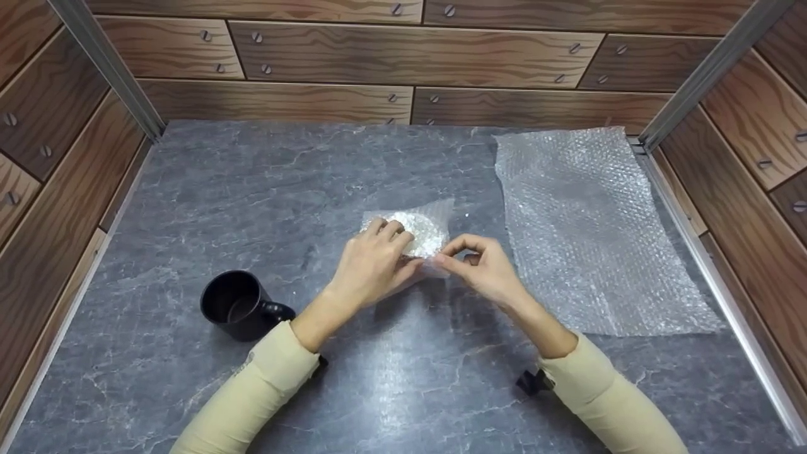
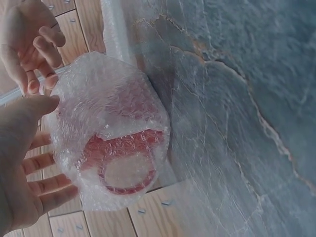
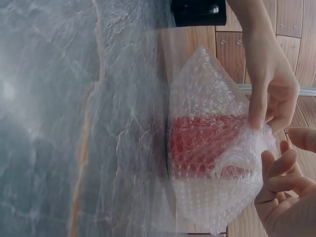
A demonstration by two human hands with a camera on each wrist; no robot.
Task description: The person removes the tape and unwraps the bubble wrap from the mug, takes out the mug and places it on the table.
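A red mug (image 2: pixel 133 148) stands wrapped in bubble wrap (image 3: pixel 207 89) near the middle of the table, its ring handle showing through the layers in the left wrist view. My left hand (image 1: pixel 372 261) grips the bundle from above, thumb on the near side and fingers spread over the top. At the bundle's near right edge, my right hand (image 1: pixel 482 265) pinches the loose border of the wrap between thumb and index finger. The right hand's other fingers curl in towards the palm. Much of the bundle's left side lies hidden under the left hand.
A black mug (image 1: pixel 236 306) stands upright left of my left forearm, its handle pointing right. A large flat sheet of bubble wrap (image 1: pixel 586 233) covers the table's right side. Wood-patterned walls (image 1: pixel 410 53) and metal posts enclose the grey marbled table (image 1: pixel 265 183).
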